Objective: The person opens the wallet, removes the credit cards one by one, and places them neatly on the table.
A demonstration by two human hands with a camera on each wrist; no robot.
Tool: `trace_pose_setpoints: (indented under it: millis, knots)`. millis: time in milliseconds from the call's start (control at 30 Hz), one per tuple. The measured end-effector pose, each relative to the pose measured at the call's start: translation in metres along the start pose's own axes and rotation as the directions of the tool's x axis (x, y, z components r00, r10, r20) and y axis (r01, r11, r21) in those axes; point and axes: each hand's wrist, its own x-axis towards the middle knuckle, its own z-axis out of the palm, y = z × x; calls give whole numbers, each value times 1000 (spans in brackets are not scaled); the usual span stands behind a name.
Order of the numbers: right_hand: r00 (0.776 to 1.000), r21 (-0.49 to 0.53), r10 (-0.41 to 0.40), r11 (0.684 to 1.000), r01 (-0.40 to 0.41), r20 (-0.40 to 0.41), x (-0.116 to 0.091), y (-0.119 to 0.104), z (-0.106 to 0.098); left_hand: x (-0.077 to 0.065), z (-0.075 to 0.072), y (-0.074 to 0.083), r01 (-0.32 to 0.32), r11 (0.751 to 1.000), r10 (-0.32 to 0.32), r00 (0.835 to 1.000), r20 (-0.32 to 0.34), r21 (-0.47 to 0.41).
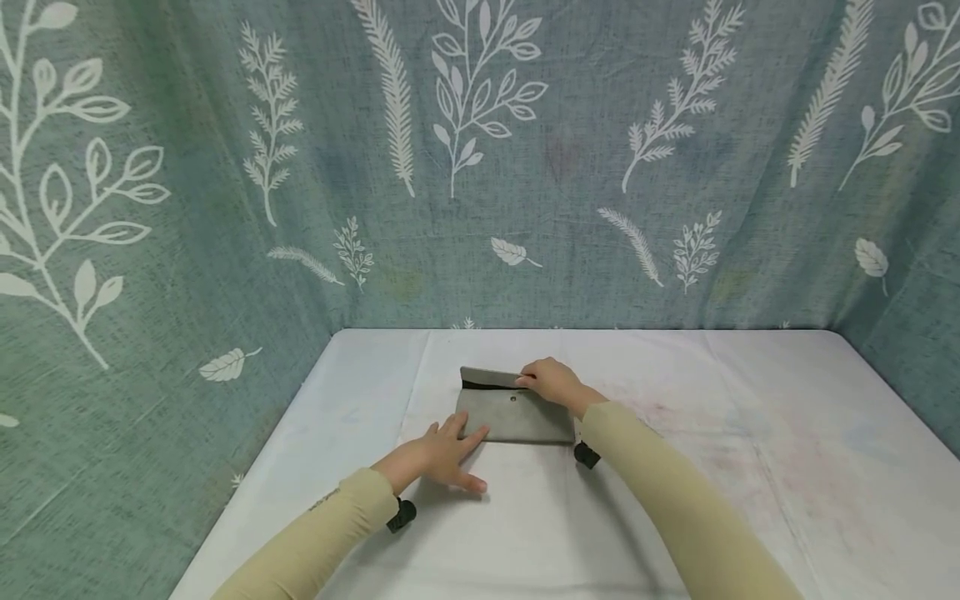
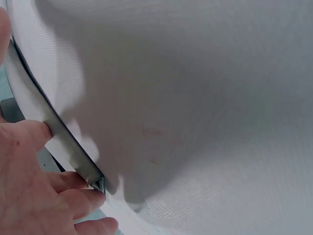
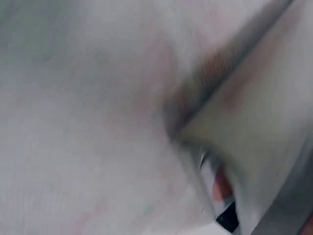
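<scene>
Grey case [image 1: 517, 419]: flat, roughly rectangular, lying on the white cloth [image 1: 750, 450] near the middle of the table top, its long side running left to right. One small round stud [image 1: 513, 399], on the upper part of the front panel, near the middle of its width. Flap [image 1: 486, 378] along the far edge, raised from the panel; a dark strip shows beneath it, towards the left.

Right hand [image 1: 557, 383]: at the far edge of the case, right of the flap's middle; thumb and fingers closed in a pinch on the flap. The right wrist view is blurred, but shows a gap at one end of the case, with a bit of skin visible through it.

Left hand [image 1: 447, 457]: fingers spread and largely extended, gripping nothing; fingertips resting on the near left corner of the case, thumb apart from it, over the cloth. The left wrist view shows fingers across the end of the case.

Sleeves, two, pale khaki: left [image 1: 330, 533], right [image 1: 660, 483]. Black devices, two, one at each wrist: left [image 1: 402, 515], right [image 1: 587, 455].

Curtain [image 1: 570, 267]: grey-green, printed with white leaves and sprigs, standing behind the table and along both sides.
</scene>
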Motion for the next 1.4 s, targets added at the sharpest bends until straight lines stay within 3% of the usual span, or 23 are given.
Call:
trace_pose_setpoints:
  millis: [300, 633, 800, 1133, 1400]
  knots:
    - [999, 43, 18, 999, -16, -40, -13, 20, -16, 0, -1, 0, -17, 1000, 17, 1000, -9, -26]
    - [994, 163, 35, 986, -17, -104, -24, 41, -24, 0, 0, 1, -19, 999, 19, 1000, -7, -27]
    - [987, 266, 110, 961, -75, -117, -25, 48, -23, 0, -1, 0, -15, 1000, 15, 1000, -2, -14]
    - [945, 504, 285, 847, -168, -163, -23, 56, -19, 2, 0, 0, -26, 1000, 26, 999, -20, 9]
    - [940, 471, 284, 866, -168, -187, -23, 60, -16, 2, 3, -1, -25, 1000, 25, 999, -26, 7]
